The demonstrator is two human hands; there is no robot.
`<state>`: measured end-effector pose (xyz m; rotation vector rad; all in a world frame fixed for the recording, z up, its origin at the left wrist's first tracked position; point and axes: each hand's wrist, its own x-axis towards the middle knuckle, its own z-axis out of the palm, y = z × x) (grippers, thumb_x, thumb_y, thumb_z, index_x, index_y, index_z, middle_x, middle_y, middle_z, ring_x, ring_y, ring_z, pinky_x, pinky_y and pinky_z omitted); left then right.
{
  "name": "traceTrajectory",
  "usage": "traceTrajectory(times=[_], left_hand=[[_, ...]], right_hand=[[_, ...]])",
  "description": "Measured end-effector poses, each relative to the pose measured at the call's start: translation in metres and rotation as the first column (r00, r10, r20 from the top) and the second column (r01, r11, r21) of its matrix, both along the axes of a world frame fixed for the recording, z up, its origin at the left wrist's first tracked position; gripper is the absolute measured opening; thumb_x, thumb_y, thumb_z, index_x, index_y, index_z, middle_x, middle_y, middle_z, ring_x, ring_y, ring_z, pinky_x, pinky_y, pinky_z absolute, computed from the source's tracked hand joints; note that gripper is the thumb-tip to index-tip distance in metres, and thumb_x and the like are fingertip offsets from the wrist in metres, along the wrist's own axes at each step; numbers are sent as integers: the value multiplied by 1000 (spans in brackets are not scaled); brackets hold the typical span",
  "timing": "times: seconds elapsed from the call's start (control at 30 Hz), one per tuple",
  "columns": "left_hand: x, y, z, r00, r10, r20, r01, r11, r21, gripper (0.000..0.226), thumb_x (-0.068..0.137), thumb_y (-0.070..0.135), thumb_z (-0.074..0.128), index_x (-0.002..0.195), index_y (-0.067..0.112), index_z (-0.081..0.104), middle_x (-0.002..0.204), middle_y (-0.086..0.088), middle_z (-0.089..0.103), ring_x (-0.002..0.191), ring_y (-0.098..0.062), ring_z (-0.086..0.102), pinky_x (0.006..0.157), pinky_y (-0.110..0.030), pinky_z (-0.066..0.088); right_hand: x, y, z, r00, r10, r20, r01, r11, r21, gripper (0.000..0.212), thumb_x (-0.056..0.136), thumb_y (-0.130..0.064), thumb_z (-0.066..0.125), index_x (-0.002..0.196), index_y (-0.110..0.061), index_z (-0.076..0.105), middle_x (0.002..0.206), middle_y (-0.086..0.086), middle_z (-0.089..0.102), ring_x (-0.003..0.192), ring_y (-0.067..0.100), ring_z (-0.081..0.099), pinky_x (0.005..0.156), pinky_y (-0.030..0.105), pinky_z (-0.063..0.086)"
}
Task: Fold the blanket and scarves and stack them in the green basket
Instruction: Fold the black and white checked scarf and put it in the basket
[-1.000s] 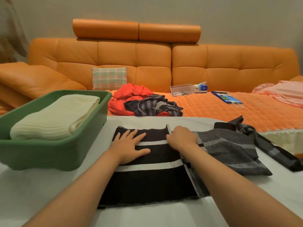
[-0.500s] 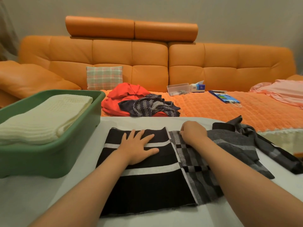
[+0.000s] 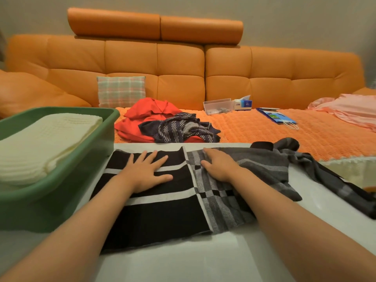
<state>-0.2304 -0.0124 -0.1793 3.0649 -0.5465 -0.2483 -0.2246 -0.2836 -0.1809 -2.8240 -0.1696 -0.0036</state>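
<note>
On the table (image 3: 183, 261), blanket (image 3: 46, 143) already basketed, a half-folded scarf (image 3: 162, 216) was pressed beneath straight fingers of left hand (image 3: 146, 174) and right hand (image 3: 219, 167).

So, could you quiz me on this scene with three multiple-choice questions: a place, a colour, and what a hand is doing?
1. Where is the cream blanket? A) on a shelf B) in the green basket C) on the floor
2. What colour is the scarf under the left hand? A) pink B) red C) black with white stripes
3. How is the left hand? A) flat on the scarf, fingers spread B) gripping the basket C) raised in the air
Answers: 1 B, it lies folded inside the basket; 2 C, black cloth crossed by white bands; 3 A, palm down on it.
</note>
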Motion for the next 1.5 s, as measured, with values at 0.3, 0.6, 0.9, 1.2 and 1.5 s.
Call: traceTrajectory(times=[0.3, 0.6, 0.9, 1.2, 1.5], left_hand=[[-41, -82, 48, 937, -175, 303, 260, 927, -269, 51, 93, 45, 52, 142, 30, 45, 147, 5, 43, 132, -19, 41, 108, -41, 37], [-125, -175, 33, 844, -509, 168, 532, 832, -157, 33, 84, 57, 61, 108, 34, 57, 102, 11, 53, 91, -12, 52, 73, -30, 46], [-127, -156, 60, 923, -379, 66, 352, 763, -542, 20, 91, 13, 51, 84, 31, 58, 80, 5, 60, 73, -14, 57, 71, -33, 50], [-117, -137, 71, 942, -269, -199, 209, 938, -277, 23, 79, 28, 50, 68, 23, 69, 71, 8, 67, 75, -15, 64, 71, -34, 54], [-104, -207, 73, 934, -309, 178, 356, 843, -403, 52, 84, 57, 64, 132, 42, 49, 139, 12, 45, 124, -12, 44, 99, -38, 45]], right_hand=[[-69, -57, 51, 955, -252, 160, 215, 952, 217, 46, 95, -19, 51, 141, -26, 51, 146, 3, 49, 132, 25, 46, 110, 43, 39], [-157, -131, 34, 974, -181, -139, 187, 982, 27, 66, 69, -28, 63, 131, -36, 46, 130, -2, 37, 124, 21, 36, 106, 39, 38], [-145, -131, 58, 896, -422, 136, 292, 794, 534, 33, 88, -4, 41, 88, -27, 65, 92, 1, 67, 91, 23, 61, 78, 38, 51], [-126, -92, 68, 999, -35, 21, 23, 897, 442, 20, 85, -27, 73, 105, -26, 70, 102, -9, 69, 96, 8, 64, 88, 32, 57], [-118, -143, 66, 935, -354, 34, 219, 649, 729, 32, 88, 1, 48, 98, -22, 68, 107, 0, 68, 103, 17, 61, 91, 38, 52]])
